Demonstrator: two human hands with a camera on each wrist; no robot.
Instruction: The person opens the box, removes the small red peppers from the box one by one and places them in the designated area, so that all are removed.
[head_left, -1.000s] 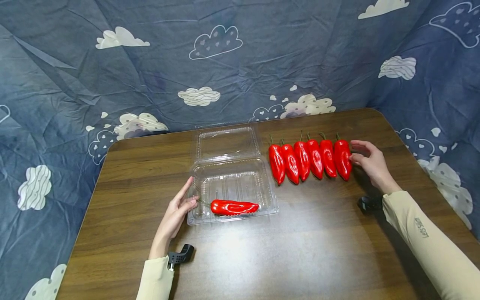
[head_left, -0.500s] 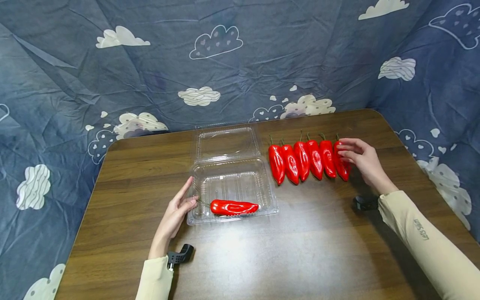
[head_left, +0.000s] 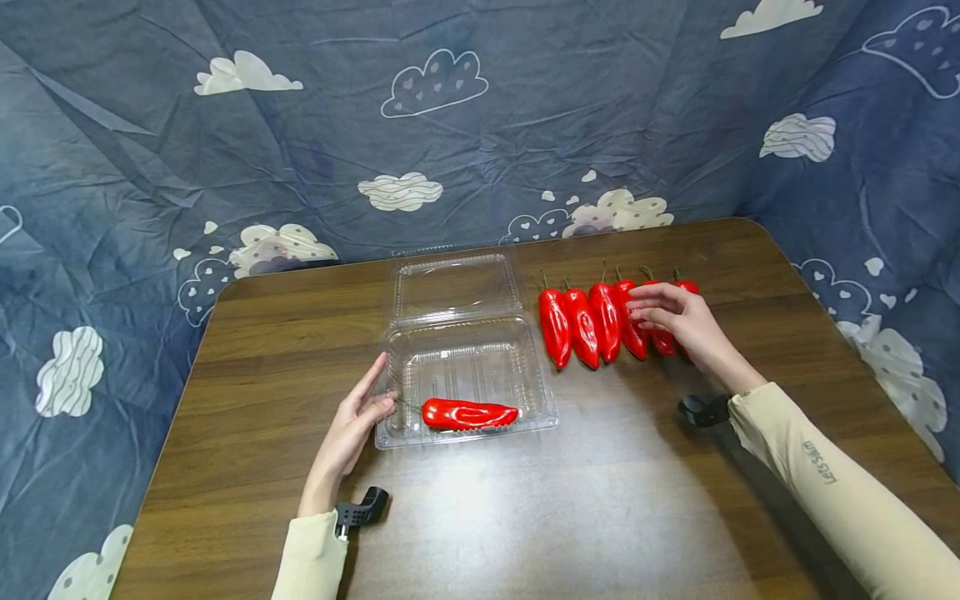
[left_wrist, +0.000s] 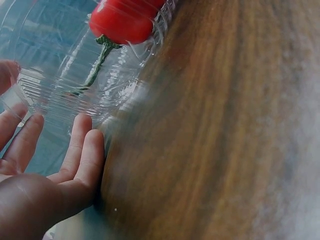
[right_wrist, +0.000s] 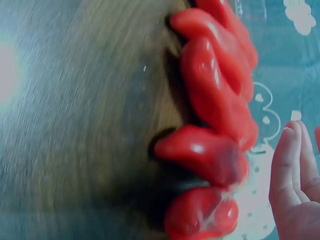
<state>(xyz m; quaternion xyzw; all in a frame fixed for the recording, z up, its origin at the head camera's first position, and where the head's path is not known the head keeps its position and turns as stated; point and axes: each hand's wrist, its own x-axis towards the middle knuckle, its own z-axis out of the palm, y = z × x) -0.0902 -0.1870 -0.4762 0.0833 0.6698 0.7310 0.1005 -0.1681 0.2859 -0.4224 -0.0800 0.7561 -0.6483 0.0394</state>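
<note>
A clear plastic clamshell container (head_left: 468,371) lies on the table with its lid folded back. Inside, along the near side, one red pointed pepper (head_left: 469,415) has its green stem toward the left. My left hand (head_left: 348,429) holds the container's left rim, thumb over it and fingertips against the outer wall (left_wrist: 55,97). To the right of the container, several more red peppers (head_left: 556,329) lie side by side, stems away from me. My right hand (head_left: 693,329) hovers over the right end of this row with loosely bent fingers, hiding parts of those peppers; nothing shows in its grasp.
The wooden table (head_left: 555,500) has a rounded far right corner. A dark blue cloth (head_left: 480,142) with white clouds hangs behind it. The open lid (head_left: 455,287) lies toward the table's far edge. A black wrist camera (head_left: 363,508) sits low beside the left wrist.
My right hand has moved left from beside the rightmost pepper to over the right part of the row. The left hand, container and peppers have stayed in place.
</note>
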